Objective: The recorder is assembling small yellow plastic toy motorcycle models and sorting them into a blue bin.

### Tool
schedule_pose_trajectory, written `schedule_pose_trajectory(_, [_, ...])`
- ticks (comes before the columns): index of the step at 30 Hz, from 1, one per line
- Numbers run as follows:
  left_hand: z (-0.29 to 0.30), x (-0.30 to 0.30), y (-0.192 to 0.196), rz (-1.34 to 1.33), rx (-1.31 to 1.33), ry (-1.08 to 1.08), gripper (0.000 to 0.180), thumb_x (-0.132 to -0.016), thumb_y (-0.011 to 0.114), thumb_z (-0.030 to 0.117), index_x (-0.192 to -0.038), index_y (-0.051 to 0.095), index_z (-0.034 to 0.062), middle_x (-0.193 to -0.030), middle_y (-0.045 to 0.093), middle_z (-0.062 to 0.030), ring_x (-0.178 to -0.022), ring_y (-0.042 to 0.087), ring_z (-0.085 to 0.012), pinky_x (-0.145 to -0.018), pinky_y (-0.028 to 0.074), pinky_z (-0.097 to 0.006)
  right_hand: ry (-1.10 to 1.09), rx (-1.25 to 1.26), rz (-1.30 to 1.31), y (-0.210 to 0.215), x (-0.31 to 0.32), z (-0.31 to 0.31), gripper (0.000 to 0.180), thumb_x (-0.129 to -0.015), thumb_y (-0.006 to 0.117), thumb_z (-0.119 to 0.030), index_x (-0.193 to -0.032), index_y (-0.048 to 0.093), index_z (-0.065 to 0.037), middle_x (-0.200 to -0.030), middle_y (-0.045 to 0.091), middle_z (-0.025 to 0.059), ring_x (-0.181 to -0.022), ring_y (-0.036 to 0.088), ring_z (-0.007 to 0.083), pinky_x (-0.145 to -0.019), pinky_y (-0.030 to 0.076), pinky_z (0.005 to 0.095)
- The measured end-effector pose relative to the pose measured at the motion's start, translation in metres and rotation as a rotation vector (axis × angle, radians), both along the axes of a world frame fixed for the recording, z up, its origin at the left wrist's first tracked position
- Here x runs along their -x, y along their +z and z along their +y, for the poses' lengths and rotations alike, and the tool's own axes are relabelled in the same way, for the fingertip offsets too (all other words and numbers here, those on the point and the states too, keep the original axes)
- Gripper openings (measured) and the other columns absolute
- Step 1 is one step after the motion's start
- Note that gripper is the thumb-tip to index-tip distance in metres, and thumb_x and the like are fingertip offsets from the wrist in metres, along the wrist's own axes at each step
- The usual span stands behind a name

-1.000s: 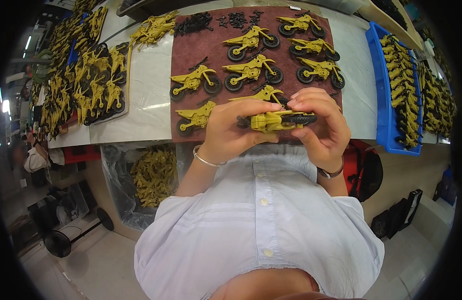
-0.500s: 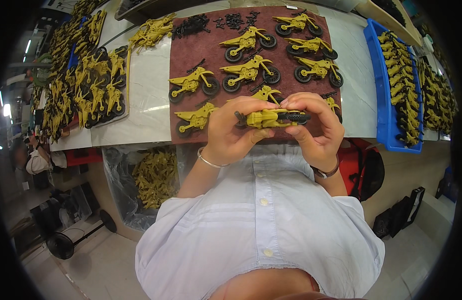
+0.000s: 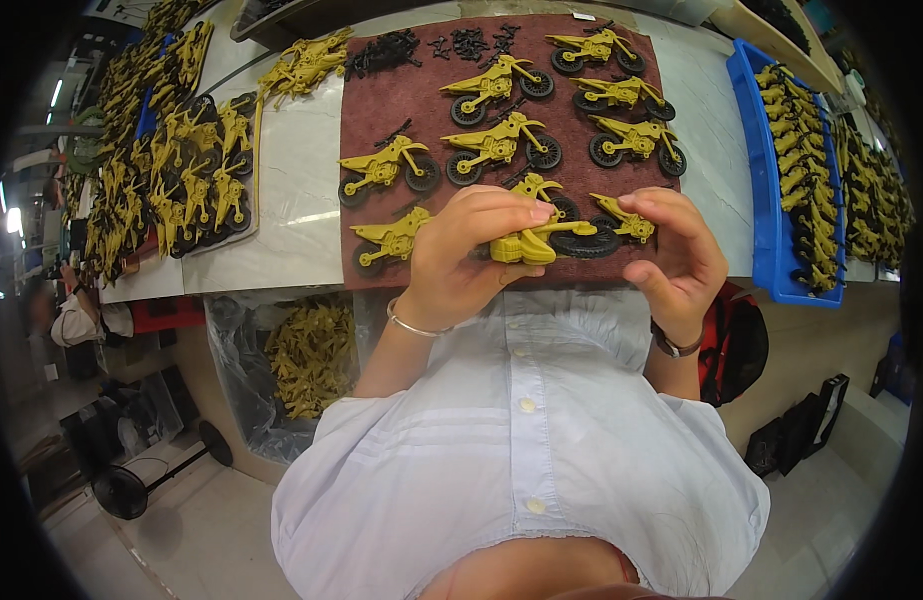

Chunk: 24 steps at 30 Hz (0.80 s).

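Between the thumb and fingers of my left hand (image 3: 472, 245) is a yellow toy motorcycle (image 3: 527, 246), held above the near edge of a dark red cloth (image 3: 422, 110). Its black front wheel (image 3: 588, 243) points to the right and is tilted in view. My right hand (image 3: 682, 255) stands apart from it, thumb and fingers spread around nothing. Under and behind my hands lie more toy motorcycles, partly hidden, such as one (image 3: 390, 238) beside my left wrist. Others rest in rows farther back, including a toy motorcycle (image 3: 497, 145) with a loose black handlebar near it.
Small black parts (image 3: 382, 52) are heaped at the cloth's far left, beside yellow pieces (image 3: 307, 65). A blue tray (image 3: 757, 170) of yellow parts stands on the right. Finished-looking motorcycles fill a tray (image 3: 207, 175) on the left. Below the table is a plastic-lined bin of yellow parts (image 3: 312, 350).
My right hand has let go of the toy motorcycle and moved off to the right, its fingers opening. The motorcycle has tilted in my left hand, showing more of its front wheel.
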State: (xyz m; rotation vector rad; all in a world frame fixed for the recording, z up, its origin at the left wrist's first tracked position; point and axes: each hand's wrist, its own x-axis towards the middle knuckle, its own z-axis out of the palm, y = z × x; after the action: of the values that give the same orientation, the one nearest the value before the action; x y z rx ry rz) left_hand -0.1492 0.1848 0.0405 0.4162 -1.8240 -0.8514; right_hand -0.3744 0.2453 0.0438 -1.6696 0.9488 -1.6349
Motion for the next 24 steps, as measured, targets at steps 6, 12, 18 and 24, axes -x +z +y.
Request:
schedule_pose_trajectory(6, [0.001,-0.002,0.013,-0.326,-0.238,-0.014,0.047,-0.07,0.083,0.014,-0.113,0.065,0.0062,-0.103,0.069,-0.0103,-0.093,0.065,-0.0254,-0.081,0.049,-0.035,-0.532,-0.511,0.453,-0.015,0.042,0.009,0.048,-0.077,0.079,-0.014,-0.12,0.062,-0.001,-0.109,0.063,0.0118,-0.1,0.061,0.0227,-0.085,0.048,0.0321])
schedule_pose_trajectory(12, [-0.018,0.012,0.006,-0.779,-0.154,-0.158,0.046,-0.073,0.08,0.026,-0.113,0.066,0.0069,-0.093,0.067,-0.0092,-0.085,0.061,-0.0273,-0.081,0.045,-0.038,-0.505,-0.653,0.473,-0.039,0.066,0.017,0.052,-0.074,0.082,-0.018,-0.119,0.062,-0.001,-0.095,0.061,0.0056,-0.081,0.054,0.0147,-0.071,0.047,0.028])
schedule_pose_trajectory(18, [-0.019,0.018,0.001,-0.847,-0.005,0.146,0.054,-0.067,0.083,0.028,-0.111,0.064,0.0024,-0.113,0.059,-0.0138,-0.101,0.055,-0.0298,-0.088,0.044,-0.041,-0.377,-0.527,0.249,-0.036,0.074,0.008,0.041,-0.072,0.082,-0.01,-0.107,0.064,0.0,-0.097,0.066,0.0064,-0.087,0.062,0.0137,-0.079,0.05,0.0273])
schedule_pose_trajectory(24, [-0.014,0.018,0.003,-0.854,-0.195,0.192,0.081,-0.058,0.088,0.033,-0.121,0.052,-0.0023,-0.112,0.06,-0.0194,-0.101,0.06,-0.0377,-0.088,0.048,-0.044,-0.392,-0.408,0.418,-0.046,0.096,-0.042,0.047,-0.073,0.083,-0.016,-0.111,0.061,-0.001,-0.104,0.064,0.0071,-0.094,0.062,0.0162,-0.087,0.049,0.0307])
